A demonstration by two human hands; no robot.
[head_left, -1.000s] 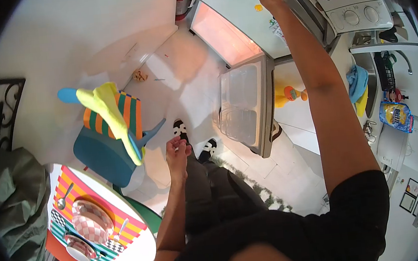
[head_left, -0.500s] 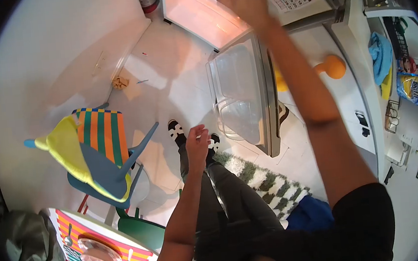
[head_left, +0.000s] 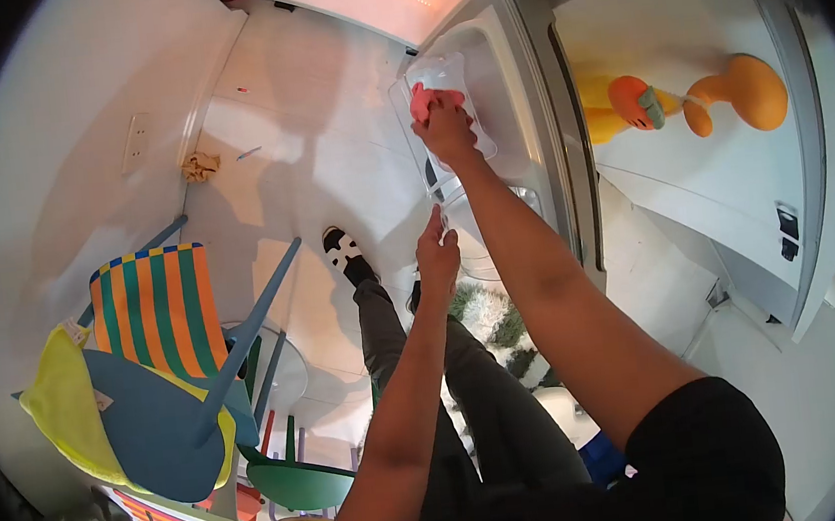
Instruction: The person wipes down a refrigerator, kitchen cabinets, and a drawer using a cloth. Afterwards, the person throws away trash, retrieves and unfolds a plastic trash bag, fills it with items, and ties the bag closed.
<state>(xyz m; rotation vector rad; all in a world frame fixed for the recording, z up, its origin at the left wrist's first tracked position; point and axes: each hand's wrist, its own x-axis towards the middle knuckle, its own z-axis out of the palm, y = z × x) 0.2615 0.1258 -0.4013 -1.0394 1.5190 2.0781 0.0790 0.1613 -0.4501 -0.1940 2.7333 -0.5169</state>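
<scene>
- In the head view, a white-walled room with a pale floor (head_left: pixel 267 210), a lit fridge (head_left: pixel 352 1) at top centre, a blue chair (head_left: pixel 157 421) at lower left.
- Right of top centre, an open fridge door (head_left: pixel 549 107), with a clear upper bin (head_left: pixel 444 65) and lower bin (head_left: pixel 467 234).
- At upper centre, over the upper bin, a pink cloth (head_left: pixel 432 101), bunched, without a clear long axis.
- Nearest to it, the right hand (head_left: pixel 450 135), gripping from below in the frame.
- Near frame centre, below the cloth and apart, the left hand (head_left: pixel 437 257), fingertips beside the lower bin; cannot tell whether grasping.
</scene>
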